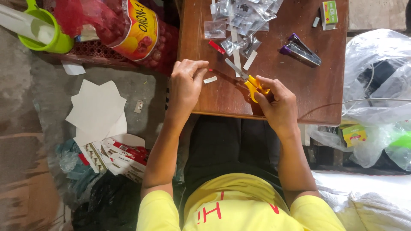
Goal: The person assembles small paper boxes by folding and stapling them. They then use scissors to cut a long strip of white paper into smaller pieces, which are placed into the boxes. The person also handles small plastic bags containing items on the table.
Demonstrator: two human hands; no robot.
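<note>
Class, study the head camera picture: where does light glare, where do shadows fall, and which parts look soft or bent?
Head view: daylight glares off the clear plastic bag at right; the wooden table is evenly lit, with short shadows under the left hand and the right hand holding yellow scissors; the edges look slightly soft and bowed.

A small brown wooden table (299, 92) carries a heap of clear plastic packets (242, 19) at twelve o'clock, a purple stapler (299, 49) at two, a green staple box (329, 13) beyond it, and white paper strips (250, 60) near the centre.
</note>
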